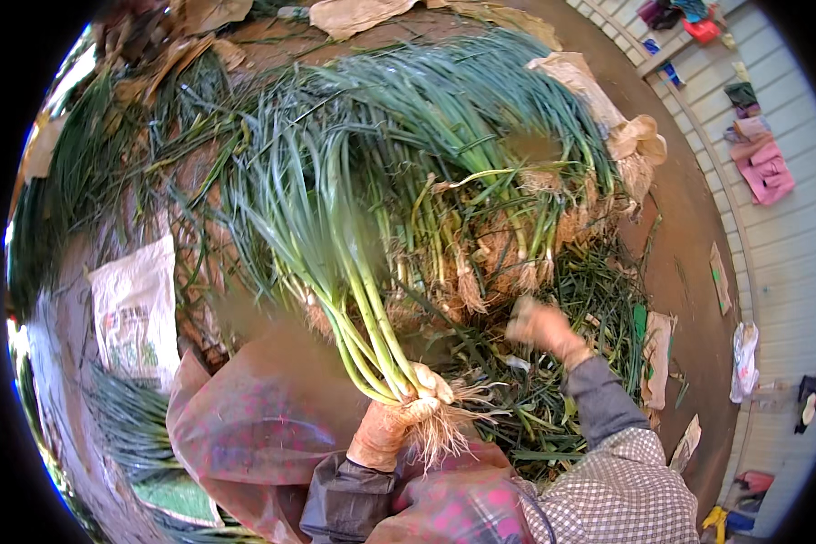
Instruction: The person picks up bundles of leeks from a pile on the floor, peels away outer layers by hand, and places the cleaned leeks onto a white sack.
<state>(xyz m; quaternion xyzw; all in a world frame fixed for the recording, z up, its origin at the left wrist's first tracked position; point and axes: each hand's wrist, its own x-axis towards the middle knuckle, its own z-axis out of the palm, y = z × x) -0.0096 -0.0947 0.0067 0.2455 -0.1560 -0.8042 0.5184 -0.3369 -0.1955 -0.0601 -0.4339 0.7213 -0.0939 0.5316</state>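
Observation:
My left hand (392, 423) is closed around the root end of a bunch of green onions (363, 295). Pale, stringy roots (440, 435) hang out past the fingers, and the long green leaves reach away toward the big heap. To the right, above a pile of loose trimmed leaves (553, 381), is my right hand (544, 328). Motion smears its fingers, so I cannot make out whether anything is in them. Beyond both hands lies the large heap of green onions (426, 118), its roots turned toward me.
A pink-spotted cloth (254, 426) covers my lap. At the left, a printed white sack (136, 308) lies near more green onions (131, 426). A tan sack (580, 82) rests against the heap's far right. Along the right side runs a pale ribbed wall (789, 263) with hung cloths.

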